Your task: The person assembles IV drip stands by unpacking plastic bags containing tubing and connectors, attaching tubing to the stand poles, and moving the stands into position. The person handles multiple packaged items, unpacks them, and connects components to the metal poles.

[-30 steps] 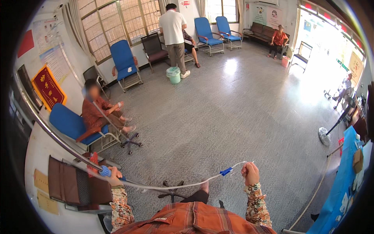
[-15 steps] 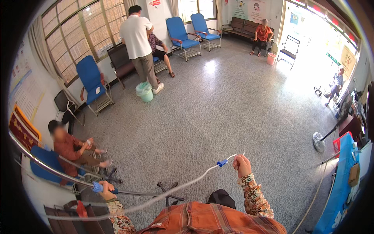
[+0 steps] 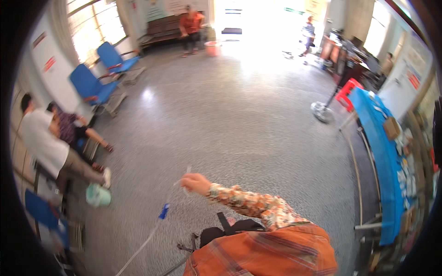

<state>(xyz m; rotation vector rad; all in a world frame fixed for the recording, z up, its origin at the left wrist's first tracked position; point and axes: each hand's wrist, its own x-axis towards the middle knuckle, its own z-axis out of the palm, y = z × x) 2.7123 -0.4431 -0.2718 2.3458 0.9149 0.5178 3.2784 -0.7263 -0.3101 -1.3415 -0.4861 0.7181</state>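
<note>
My right hand (image 3: 197,184) is out over the floor in front of me, with its fingers pinched on the end of a thin pale infusion tube (image 3: 142,247). A short piece of the tube sticks up past the fingertips. Below and to the left of this hand, a blue clamp (image 3: 164,211) sits on the tube. From there the line runs down and out of the picture at the lower left. My left hand is out of sight. Motion blurs the tube near my fingers.
A blue-covered table (image 3: 386,184) with supplies stands at the right, near a red stool (image 3: 348,94) and a floor fan (image 3: 322,112). A green bin (image 3: 98,195) and a person in a white shirt (image 3: 43,138) are left. Blue chairs (image 3: 92,85) line the left wall.
My view has swung to the right, so the room has shifted left. My left hand and the metal pole it gripped have left the picture. My right hand still pinches the tube.
</note>
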